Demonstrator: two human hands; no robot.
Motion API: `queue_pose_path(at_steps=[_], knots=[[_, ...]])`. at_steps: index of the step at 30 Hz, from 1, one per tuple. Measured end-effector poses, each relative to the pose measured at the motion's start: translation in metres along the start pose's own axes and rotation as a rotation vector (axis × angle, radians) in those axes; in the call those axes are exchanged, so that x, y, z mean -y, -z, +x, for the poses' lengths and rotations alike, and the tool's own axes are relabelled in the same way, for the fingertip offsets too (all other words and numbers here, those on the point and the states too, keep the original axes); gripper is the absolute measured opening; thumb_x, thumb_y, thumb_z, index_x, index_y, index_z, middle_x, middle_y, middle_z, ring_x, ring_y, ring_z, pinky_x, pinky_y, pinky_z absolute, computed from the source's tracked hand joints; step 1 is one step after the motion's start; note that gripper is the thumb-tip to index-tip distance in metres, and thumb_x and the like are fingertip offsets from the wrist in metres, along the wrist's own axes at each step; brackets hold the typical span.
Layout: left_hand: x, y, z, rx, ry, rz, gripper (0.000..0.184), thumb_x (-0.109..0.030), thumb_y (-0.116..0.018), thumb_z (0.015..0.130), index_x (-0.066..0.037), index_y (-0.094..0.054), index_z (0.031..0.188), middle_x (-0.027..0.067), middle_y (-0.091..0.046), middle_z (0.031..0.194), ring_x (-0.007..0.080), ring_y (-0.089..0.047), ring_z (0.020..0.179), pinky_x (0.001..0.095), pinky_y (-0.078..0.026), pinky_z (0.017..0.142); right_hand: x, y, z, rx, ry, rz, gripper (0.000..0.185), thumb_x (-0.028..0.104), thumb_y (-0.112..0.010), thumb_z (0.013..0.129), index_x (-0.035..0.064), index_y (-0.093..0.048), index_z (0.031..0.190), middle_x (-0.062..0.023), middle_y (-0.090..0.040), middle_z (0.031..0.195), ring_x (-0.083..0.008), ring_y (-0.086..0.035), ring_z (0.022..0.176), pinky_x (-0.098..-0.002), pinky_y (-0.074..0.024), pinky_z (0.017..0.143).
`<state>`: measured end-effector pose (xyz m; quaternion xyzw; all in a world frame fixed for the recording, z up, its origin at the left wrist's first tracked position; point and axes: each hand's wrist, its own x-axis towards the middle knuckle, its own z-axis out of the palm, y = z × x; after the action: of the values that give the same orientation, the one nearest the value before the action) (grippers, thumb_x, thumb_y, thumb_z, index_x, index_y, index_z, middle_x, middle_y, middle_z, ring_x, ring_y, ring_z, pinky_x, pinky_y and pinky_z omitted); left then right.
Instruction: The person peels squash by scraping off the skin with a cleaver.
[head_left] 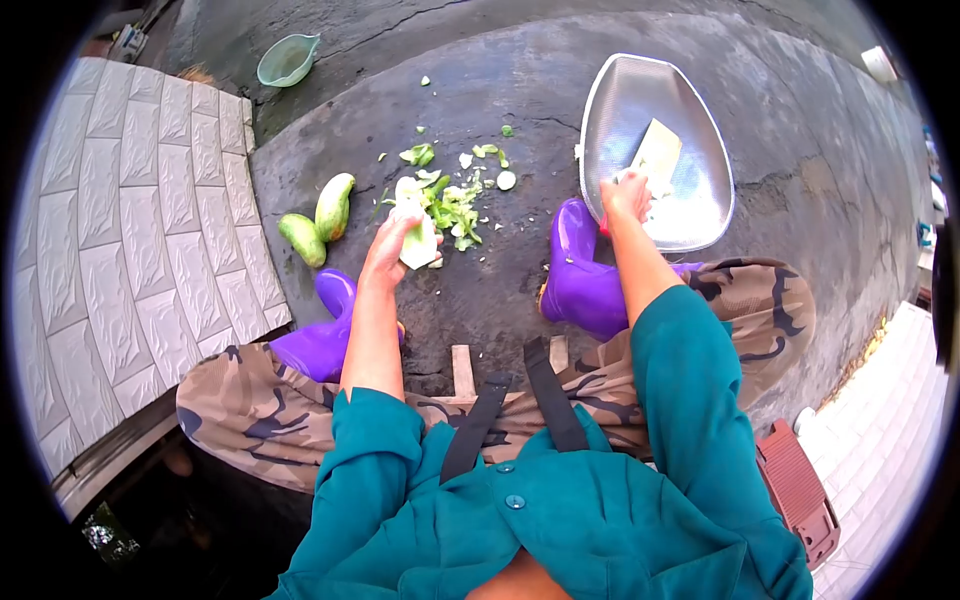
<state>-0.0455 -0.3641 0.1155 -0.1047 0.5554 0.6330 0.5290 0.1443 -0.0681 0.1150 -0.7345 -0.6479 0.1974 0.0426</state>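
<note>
My left hand [393, 243] is wrapped round a peeled pale green cucumber piece [420, 246], above the ground beside a heap of green peelings [456, 212]. Over the near left part of a metal mesh basket [705, 130], my right hand [626, 198] is closed at the lower end of a flat yellowish piece [659, 146]. Something red shows at the underside of that hand; what its fingers hold is too small to tell. Pale cut bits lie in the basket near the fingers. Two whole green-yellow cucumbers, one upright [334, 207] and one slanted [302, 239], rest on the ground at the left.
Purple boots [590, 290] flank the peelings. A pale green bowl [288, 61] stands at the back left. White brick-patterned tiling [150, 220] borders the left side. A reddish-brown plastic object [798, 492] lies at the lower right, and a white container [879, 65] stands far right.
</note>
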Motion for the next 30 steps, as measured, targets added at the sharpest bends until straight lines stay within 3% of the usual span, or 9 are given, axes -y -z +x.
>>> queue_pose_path(at_steps=[3, 8, 11, 13, 16, 22, 24, 25, 30], knots=[[0.003, 0.010, 0.006, 0.017, 0.013, -0.074, 0.036, -0.012, -0.059, 0.085, -0.005, -0.046, 0.117, 0.0132, -0.060, 0.095, 0.0310, -0.068, 0.078, 0.0441, -0.060, 0.058, -0.028, -0.018, 0.004, 0.214, -0.088, 0.144, 0.069, 0.009, -0.069, 0.069, 0.0122, -0.038, 0.130, -0.0191, -0.055, 0.122, -0.0346, -0.054, 0.117, -0.0417, -0.0403, 0.099], [0.001, 0.014, 0.006, 0.006, -0.097, -0.127, 0.042, -0.004, -0.065, 0.082, -0.004, -0.047, 0.120, 0.0145, -0.061, 0.103, 0.0303, -0.068, 0.081, 0.0452, -0.060, 0.060, -0.020, -0.011, 0.010, 0.136, -0.070, 0.224, 0.065, 0.005, -0.061, 0.073, 0.0045, -0.034, 0.132, -0.0230, -0.054, 0.125, -0.0385, -0.052, 0.120, -0.0425, -0.0393, 0.101], [0.000, 0.015, 0.003, -0.032, -0.145, -0.128, 0.039, -0.004, -0.069, 0.081, -0.004, -0.053, 0.116, 0.0119, -0.063, 0.102, 0.0258, -0.068, 0.080, 0.0397, -0.060, 0.057, -0.004, -0.016, 0.014, -0.040, 0.017, 0.327, 0.065, 0.009, -0.064, 0.074, 0.0033, -0.035, 0.132, -0.0221, -0.059, 0.114, -0.0330, -0.060, 0.106, -0.0408, -0.0458, 0.092], [0.003, 0.018, 0.006, -0.022, -0.175, -0.120, 0.034, -0.008, -0.073, 0.080, -0.004, -0.057, 0.110, 0.0095, -0.065, 0.096, 0.0213, -0.067, 0.078, 0.0352, -0.058, 0.055, 0.013, 0.007, 0.004, 0.106, 0.105, 0.813, 0.051, 0.012, -0.065, 0.078, 0.0040, -0.044, 0.124, -0.0097, -0.063, 0.084, -0.0160, -0.061, 0.066, -0.0315, -0.0499, 0.061], [0.006, 0.017, 0.013, -0.111, -0.194, -0.088, 0.033, -0.010, -0.075, 0.079, -0.004, -0.058, 0.107, 0.0079, -0.065, 0.093, 0.0201, -0.067, 0.076, 0.0344, -0.058, 0.056, 0.044, 0.019, -0.021, 0.247, 0.514, 0.848, 0.033, 0.019, -0.065, 0.082, 0.0022, -0.057, 0.109, -0.0096, -0.064, 0.083, -0.0154, -0.060, 0.067, -0.0329, -0.0497, 0.065], [-0.003, 0.008, 0.004, -0.247, -0.282, 0.096, 0.029, -0.010, -0.075, 0.078, -0.007, -0.063, 0.103, 0.0036, -0.065, 0.093, 0.0133, -0.063, 0.077, 0.0290, -0.055, 0.056, 0.066, 0.033, -0.131, 0.589, 1.028, 0.299, 0.019, 0.020, -0.058, 0.082, 0.0077, -0.055, 0.097, -0.0218, -0.063, 0.076, -0.0392, -0.065, 0.073, -0.0463, -0.0504, 0.066], [-0.002, 0.008, -0.001, -0.328, -0.281, 0.238, 0.024, -0.009, -0.074, 0.078, -0.007, -0.065, 0.099, 0.0026, -0.065, 0.090, 0.0117, -0.062, 0.074, 0.0274, -0.054, 0.055, 0.062, 0.028, -0.154, 0.614, 1.151, 0.238, 0.020, 0.019, -0.059, 0.083, 0.0064, -0.055, 0.098, -0.0201, -0.062, 0.073, -0.0349, -0.065, 0.069, -0.0440, -0.0488, 0.062], [0.000, 0.008, -0.003, -0.330, -0.308, 0.266, 0.018, -0.009, -0.074, 0.077, -0.006, -0.066, 0.093, 0.0020, -0.064, 0.084, 0.0101, -0.060, 0.070, 0.0258, -0.052, 0.052, 0.067, 0.033, -0.163, 0.679, 1.156, 0.211, 0.020, 0.022, -0.059, 0.085, 0.0064, -0.053, 0.096, -0.0235, -0.063, 0.077, -0.0430, -0.062, 0.075, -0.0489, -0.0476, 0.064], [0.005, 0.007, 0.006, -0.353, -0.294, 0.278, 0.016, -0.009, -0.075, 0.076, -0.005, -0.063, 0.087, 0.0003, -0.063, 0.078, 0.0085, -0.058, 0.064, 0.0245, -0.050, 0.050, 0.063, 0.022, -0.163, 0.713, 1.156, 0.084, 0.025, 0.028, -0.060, 0.087, 0.0061, -0.052, 0.095, -0.0229, -0.062, 0.074, -0.0434, -0.062, 0.074, -0.0502, -0.0469, 0.064]])
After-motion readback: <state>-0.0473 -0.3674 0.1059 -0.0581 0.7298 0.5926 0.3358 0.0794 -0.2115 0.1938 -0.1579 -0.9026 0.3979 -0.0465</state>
